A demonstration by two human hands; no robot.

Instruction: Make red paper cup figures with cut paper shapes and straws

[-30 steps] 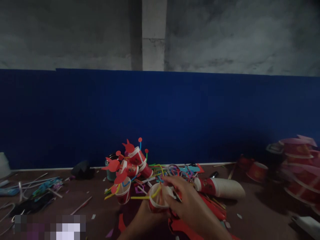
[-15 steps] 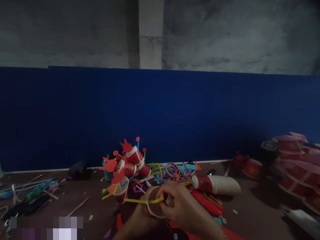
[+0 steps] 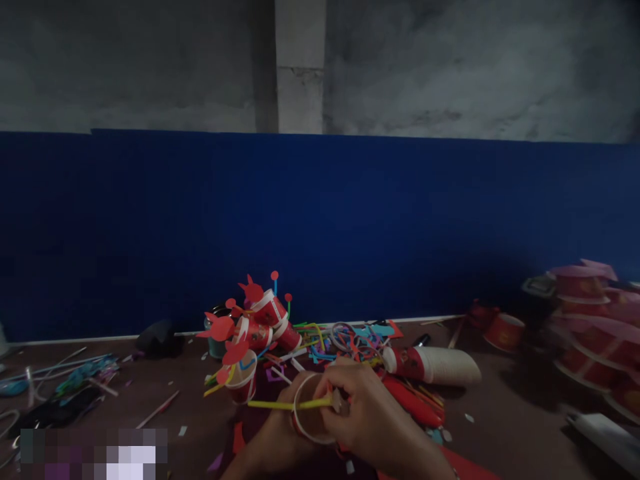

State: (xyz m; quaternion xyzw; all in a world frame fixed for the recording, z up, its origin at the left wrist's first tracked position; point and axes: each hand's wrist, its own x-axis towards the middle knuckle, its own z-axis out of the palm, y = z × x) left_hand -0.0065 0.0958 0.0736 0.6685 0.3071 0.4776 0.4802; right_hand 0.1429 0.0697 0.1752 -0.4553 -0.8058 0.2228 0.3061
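Note:
My left hand (image 3: 278,427) is closed around a red paper cup (image 3: 311,424) with a white rim, its open mouth tilted towards me. A yellow drinking straw (image 3: 273,405) lies across the mouth and sticks out to the left over the rim. At the cup's right side my right hand (image 3: 363,407) has its fingers closed on the straw's right end. A small pale brownish bit (image 3: 340,403) shows between those fingers; what it is I cannot make out. Just left of the hands stand red cups (image 3: 241,387) with red paper cutouts and straws.
Behind the hands lies a heap of coloured straws and paper scraps (image 3: 345,340). A stack of nested paper cups (image 3: 433,367) lies on its side to the right. Pink-topped red tubs (image 3: 585,340) are piled far right. Black-handled tools (image 3: 55,407) and blue strips lie left.
The straw's right end, bent upward before, now lies straighter across the cup, and my right fingers have shifted slightly on it. The left hand keeps hold of the cup.

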